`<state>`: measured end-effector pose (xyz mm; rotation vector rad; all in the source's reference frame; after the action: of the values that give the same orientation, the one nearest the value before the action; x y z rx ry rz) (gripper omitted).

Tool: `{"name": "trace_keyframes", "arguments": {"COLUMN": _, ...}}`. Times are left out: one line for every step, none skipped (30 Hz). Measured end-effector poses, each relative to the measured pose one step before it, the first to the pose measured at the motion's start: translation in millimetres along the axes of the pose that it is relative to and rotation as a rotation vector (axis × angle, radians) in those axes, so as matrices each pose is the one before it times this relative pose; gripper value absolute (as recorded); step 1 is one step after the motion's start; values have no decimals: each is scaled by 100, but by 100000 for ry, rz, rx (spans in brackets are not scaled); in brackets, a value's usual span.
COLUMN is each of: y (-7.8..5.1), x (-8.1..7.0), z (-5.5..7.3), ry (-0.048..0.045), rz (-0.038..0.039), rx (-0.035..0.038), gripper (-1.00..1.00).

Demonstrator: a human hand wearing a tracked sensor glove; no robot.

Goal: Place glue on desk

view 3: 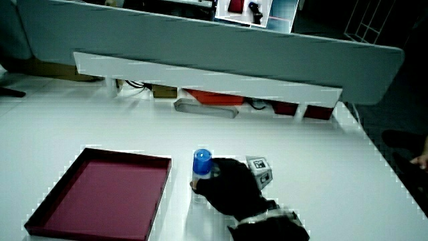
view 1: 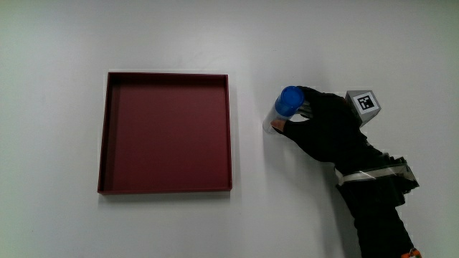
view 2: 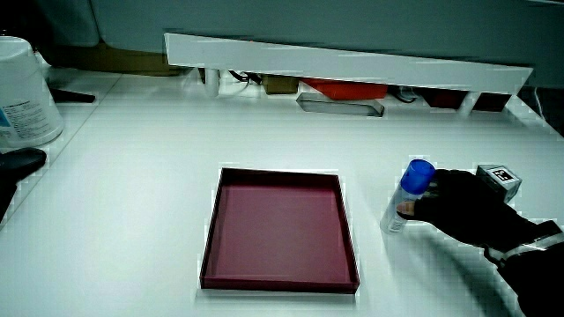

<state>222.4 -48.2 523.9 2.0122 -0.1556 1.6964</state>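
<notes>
- A gloved hand (view 1: 326,129) wraps its fingers around a glue bottle (view 1: 281,111) with a blue cap (view 1: 290,99), gripping the clear body just under the cap.
- The bottle stands on the white table (view 1: 57,43) just beside a shallow dark red tray (view 1: 102,143), at about 3 o'clock from the tray in the main view; it does not touch the tray.
- In a side view the bottle (view 2: 403,198) looks upright or slightly tilted, its base at or just above the table surface (contact cannot be confirmed).
- Handling, as a judgement: a small plastic bottle like this is probably light and stiff, with smooth and possibly slippery walls; it is tall and narrow, so it could tip when set down. Holding it around the middle of the body, as the hand does, seems the safest place.
- A small patterned cube (view 1: 364,106) sits on the back of the hand.
- No brand, label or writing can be read on the bottle.
- A large white tub (view 2: 25,92) at the table's edge, at about 10 o'clock from the tray in that view, carries a label too small to read.
</notes>
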Motion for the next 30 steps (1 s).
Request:
{"name": "trace_keyframes", "arguments": {"y": -30, "x": -107, "z": -18, "ry": 129, "rz": -229, "rx": 322, "gripper": 0}}
{"name": "trace_keyframes", "arguments": {"y": 40, "x": 246, "z": 78, "ry": -62, "rz": 933, "rx": -87, "gripper": 0}}
{"name": "trace_keyframes", "arguments": {"y": -15, "x": 170, "z": 74, "ry": -425, "rz": -1091, "rx": 237, "gripper": 0}}
{"name": "trace_keyframes", "arguments": {"y": -65, "x": -166, "z": -87, "ry": 1787, "rz": 571, "rx": -468, "gripper": 0}}
{"name": "trace_keyframes", "arguments": {"y": -16, "x": 169, "z": 48, "ry": 592, "rz": 68, "rx": 57, "gripper": -4}}
{"name": "trace_keyframes", "arguments": {"y": -58, "x": -21, "z": -11, "ry": 1293, "rz": -903, "rx": -134, "gripper": -7}}
{"name": "trace_keyframes", "arguments": {"y": 14, "x": 201, "z": 46, "ry": 80, "rz": 777, "rx": 74, "gripper": -11}}
{"name": "trace_keyframes", "arguments": {"y": -32, "x": 27, "z": -62, "ry": 855, "rz": 102, "rx": 160, "gripper": -14}}
{"name": "trace_keyframes", "arguments": {"y": 58, "x": 318, "z": 97, "ry": -1242, "rz": 162, "rx": -119, "gripper": -18}}
{"name": "trace_keyframes", "arguments": {"y": -59, "x": -119, "z": -75, "ry": 94, "rz": -675, "rx": 476, "gripper": -21}}
{"name": "trace_keyframes", "arguments": {"y": 37, "x": 204, "z": 61, "ry": -533, "rz": 144, "rx": 172, "gripper": -25}}
{"name": "trace_keyframes", "arguments": {"y": -34, "x": -140, "z": -85, "ry": 1071, "rz": 251, "rx": -339, "gripper": -29}}
{"name": "trace_keyframes", "arguments": {"y": -13, "x": 9, "z": -48, "ry": 1121, "rz": 254, "rx": -136, "gripper": -32}}
{"name": "trace_keyframes", "arguments": {"y": 3, "x": 172, "z": 20, "ry": 36, "rz": -820, "rx": -180, "gripper": -36}}
{"name": "trace_keyframes", "arguments": {"y": 6, "x": 136, "z": 10, "ry": 425, "rz": 50, "rx": -449, "gripper": -39}}
{"name": "trace_keyframes", "arguments": {"y": -12, "x": 42, "z": 10, "ry": 490, "rz": 41, "rx": 82, "gripper": -43}}
{"name": "trace_keyframes", "arguments": {"y": -60, "x": -106, "z": -37, "ry": 423, "rz": -629, "rx": 30, "gripper": -46}}
{"name": "trace_keyframes", "arguments": {"y": -6, "x": 21, "z": -6, "ry": 423, "rz": 712, "rx": -93, "gripper": -50}}
{"name": "trace_keyframes", "arguments": {"y": -9, "x": 173, "z": 44, "ry": 566, "rz": 285, "rx": -85, "gripper": -54}}
{"name": "trace_keyframes", "arguments": {"y": -143, "x": -136, "z": -8, "ry": 340, "rz": -579, "rx": 227, "gripper": -57}}
{"name": "trace_keyframes", "arguments": {"y": -159, "x": -85, "z": 86, "ry": 37, "rz": 474, "rx": 1142, "gripper": -61}}
{"name": "trace_keyframes", "arguments": {"y": -179, "x": -2, "z": 99, "ry": 205, "rz": 482, "rx": 884, "gripper": -64}}
{"name": "trace_keyframes", "arguments": {"y": -251, "x": 60, "z": 158, "ry": -562, "rz": -51, "rx": 1542, "gripper": -68}}
{"name": "trace_keyframes", "arguments": {"y": -267, "x": 375, "z": 329, "ry": -2736, "rz": -242, "rx": 1573, "gripper": -71}}
{"name": "trace_keyframes", "arguments": {"y": -444, "x": -405, "z": -48, "ry": 744, "rz": 905, "rx": 801, "gripper": -75}}
{"name": "trace_keyframes", "arguments": {"y": -306, "x": 472, "z": 332, "ry": -3242, "rz": 1000, "rx": 1599, "gripper": -79}}
{"name": "trace_keyframes", "arguments": {"y": -521, "x": -53, "z": 85, "ry": -1854, "rz": -89, "rx": 1272, "gripper": -82}}
{"name": "trace_keyframes", "arguments": {"y": -520, "x": -51, "z": 93, "ry": -1854, "rz": -89, "rx": 1272, "gripper": -86}}
{"name": "trace_keyframes", "arguments": {"y": -646, "x": -119, "z": -34, "ry": -1476, "rz": 1410, "rx": 928, "gripper": -89}}
{"name": "trace_keyframes", "arguments": {"y": -644, "x": -129, "z": -26, "ry": -1476, "rz": 1410, "rx": 928, "gripper": -93}}
